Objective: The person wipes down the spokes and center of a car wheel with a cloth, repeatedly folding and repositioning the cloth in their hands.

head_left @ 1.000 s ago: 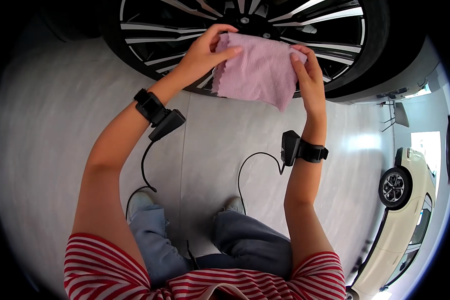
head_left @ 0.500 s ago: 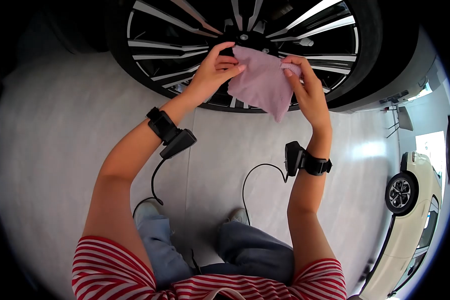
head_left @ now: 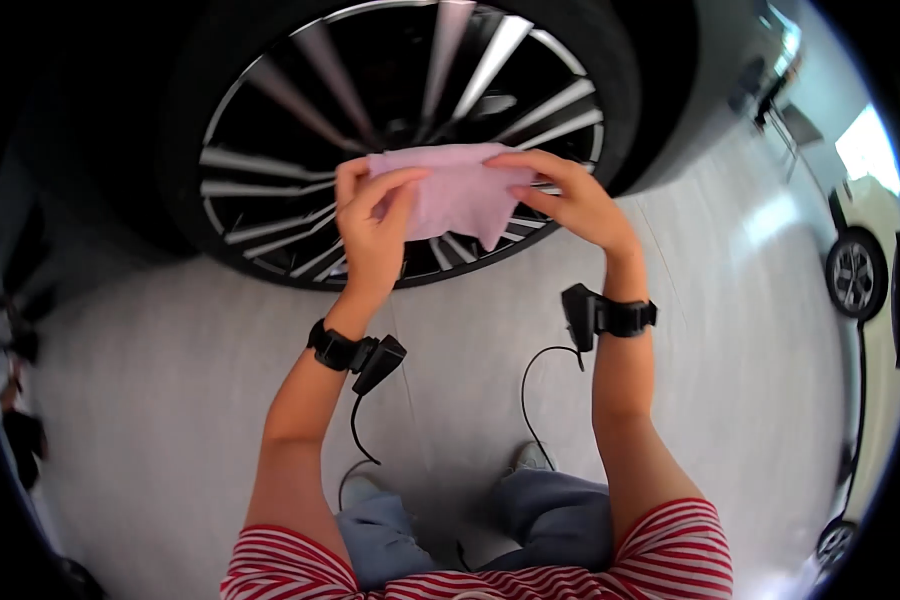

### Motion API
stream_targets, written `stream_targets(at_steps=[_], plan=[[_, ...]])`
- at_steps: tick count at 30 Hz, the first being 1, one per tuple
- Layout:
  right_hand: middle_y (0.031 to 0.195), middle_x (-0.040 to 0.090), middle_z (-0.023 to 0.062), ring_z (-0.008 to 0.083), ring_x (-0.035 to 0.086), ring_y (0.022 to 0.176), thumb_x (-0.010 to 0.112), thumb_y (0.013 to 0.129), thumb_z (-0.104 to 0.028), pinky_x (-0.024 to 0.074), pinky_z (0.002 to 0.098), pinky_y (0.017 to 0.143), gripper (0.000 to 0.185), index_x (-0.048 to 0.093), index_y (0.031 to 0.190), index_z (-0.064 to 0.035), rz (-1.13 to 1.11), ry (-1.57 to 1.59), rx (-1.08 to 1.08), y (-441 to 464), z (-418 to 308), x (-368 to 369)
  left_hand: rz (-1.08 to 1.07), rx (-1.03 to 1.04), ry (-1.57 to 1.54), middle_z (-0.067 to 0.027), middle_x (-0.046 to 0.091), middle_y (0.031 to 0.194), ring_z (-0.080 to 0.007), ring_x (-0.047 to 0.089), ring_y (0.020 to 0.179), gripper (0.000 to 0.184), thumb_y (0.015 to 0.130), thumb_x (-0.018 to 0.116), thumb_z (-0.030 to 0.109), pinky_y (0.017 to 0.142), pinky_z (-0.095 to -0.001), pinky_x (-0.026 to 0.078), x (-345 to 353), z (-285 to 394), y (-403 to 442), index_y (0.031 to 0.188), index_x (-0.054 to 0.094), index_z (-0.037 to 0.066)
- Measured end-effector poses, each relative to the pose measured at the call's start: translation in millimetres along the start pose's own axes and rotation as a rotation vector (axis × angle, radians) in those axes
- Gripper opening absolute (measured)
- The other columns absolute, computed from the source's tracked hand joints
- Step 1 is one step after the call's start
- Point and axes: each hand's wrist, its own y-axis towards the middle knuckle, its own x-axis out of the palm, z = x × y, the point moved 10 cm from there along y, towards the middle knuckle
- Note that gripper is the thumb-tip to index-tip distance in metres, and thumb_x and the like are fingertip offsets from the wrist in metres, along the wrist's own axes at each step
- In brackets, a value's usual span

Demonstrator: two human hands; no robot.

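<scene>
Across the lower half of a multi-spoke alloy wheel (head_left: pixel 510 55), I hold up a pink cloth (head_left: pixel 450 195) with both hands. My left hand (head_left: pixel 370 225) grips the cloth's left edge with bent fingers and thumb; my right hand (head_left: pixel 580 205) pinches the upper right corner between thumb and fingertips. Between them the top edge runs nearly straight, while the lower edge hangs unevenly to a point, with spokes showing beneath it. I cannot tell whether the cloth touches the wheel. Below the wheel, a broad stretch of grey floor (head_left: pixel 480 370) opens between my forearms and reaches down to my shoes (head_left: pixel 533 458). Black wrist straps (head_left: pixel 625 318) circle both wrists, outside the wheel's rim. Well to the wheel's right is a cream car (head_left: pixel 878 360).
</scene>
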Motion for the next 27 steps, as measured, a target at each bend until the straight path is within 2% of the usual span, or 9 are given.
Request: stream_targets(at_steps=[4, 6, 10, 11, 14, 15, 19, 22, 27], plan=[[0.106, 0.063, 0.0053, 0.0174, 0.057, 0.093, 0.066, 0.077, -0.002, 0.0455, 0.0281, 0.085, 0.035, 0.063, 0.112, -0.0060, 0.283, -0.159, 0.011, -10, -2, -42, 0.001, -0.007, 0.141, -0.0043, 0.041, 0.118, -0.0100, 0.050, 0.085, 0.020, 0.087, 0.061, -0.002, 0.075, -0.0225, 0.042, 37, 21, 4, 0.103, 0.070, 0.005], [0.093, 0.061, 0.0092, 0.0232, 0.059, 0.083, 0.062, 0.074, 0.004, 0.0489, 0.0307, 0.076, 0.037, 0.066, 0.108, -0.0118, 0.619, -0.211, -0.128, -25, -10, -74, -0.070, 0.140, 0.101, -0.0085, 0.041, 0.120, -0.0165, 0.055, 0.093, 0.030, 0.084, 0.054, -0.010, 0.077, -0.0260, 0.045, 67, 37, 7, 0.104, 0.071, 0.006], [0.090, 0.062, 0.0109, 0.0244, 0.063, 0.077, 0.061, 0.076, 0.003, 0.0505, 0.0296, 0.067, 0.029, 0.074, 0.097, -0.0120, 1.202, -0.197, -0.204, -61, 1, -106, -0.106, 0.187, 0.320, -0.0131, 0.041, 0.119, -0.0223, 0.055, 0.096, 0.029, 0.087, 0.055, -0.004, 0.087, -0.0307, 0.044, 120, 57, 29, 0.112, 0.067, 0.005], [0.090, 0.062, 0.0105, 0.0223, 0.063, 0.076, 0.061, 0.077, 0.002, 0.0500, 0.0288, 0.067, 0.027, 0.074, 0.096, -0.0113, 1.270, -0.112, -0.114, -70, 9, -108, -0.077, 0.216, 0.279, -0.0142, 0.041, 0.121, -0.0238, 0.056, 0.096, 0.027, 0.089, 0.055, 0.000, 0.088, -0.0321, 0.043, 133, 61, 33, 0.114, 0.065, 0.005], [0.090, 0.060, 0.0091, 0.0194, 0.060, 0.078, 0.062, 0.079, 0.000, 0.0483, 0.0270, 0.071, 0.024, 0.074, 0.096, -0.0118, 1.336, 0.029, -0.107, -82, 22, -105, -0.068, 0.375, 0.418, -0.0187, 0.035, 0.132, -0.0320, 0.045, 0.116, 0.033, 0.091, 0.057, 0.009, 0.099, -0.0398, 0.037, 160, 81, 30, 0.123, 0.057, 0.002], [0.087, 0.059, 0.0078, 0.0188, 0.059, 0.079, 0.062, 0.080, 0.000, 0.0478, 0.0273, 0.072, 0.023, 0.074, 0.096, -0.0123, 1.365, 0.063, -0.143, -84, 25, -104, -0.107, 0.376, 0.487, -0.0208, 0.031, 0.138, -0.0358, 0.036, 0.125, 0.042, 0.091, 0.059, 0.015, 0.105, -0.0440, 0.030, 169, 82, 27, 0.129, 0.050, 0.000], [0.085, 0.059, 0.0064, 0.0189, 0.058, 0.078, 0.063, 0.082, -0.001, 0.0475, 0.0275, 0.070, 0.022, 0.073, 0.096, -0.0129, 1.396, 0.035, -0.181, -84, 29, -102, -0.156, 0.385, 0.554, -0.0215, 0.030, 0.140, -0.0370, 0.034, 0.128, 0.046, 0.090, 0.061, 0.017, 0.106, -0.0453, 0.030, 174, 69, 26, 0.131, 0.049, -0.001], [0.086, 0.058, 0.0070, 0.0197, 0.058, 0.078, 0.062, 0.083, 0.000, 0.0475, 0.0277, 0.071, 0.022, 0.073, 0.097, -0.0128, 1.439, 0.035, -0.064, -82, 34, -86, -0.161, 0.416, 0.592, -0.0212, 0.033, 0.138, -0.0366, 0.037, 0.126, 0.048, 0.089, 0.063, 0.016, 0.105, -0.0443, 0.032, 168, 62, 25, 0.131, 0.049, -0.003], [0.093, 0.057, 0.0102, 0.0214, 0.062, 0.074, 0.064, 0.078, 0.007, 0.0511, 0.0281, 0.062, 0.028, 0.074, 0.095, -0.0136, 1.318, 0.116, -0.088, -71, 48, -42, -0.071, 0.321, 0.622, -0.0203, 0.038, 0.136, -0.0355, 0.043, 0.121, 0.048, 0.090, 0.063, 0.012, 0.100, -0.0418, 0.038, 131, 22, -7, 0.132, 0.048, -0.003]])
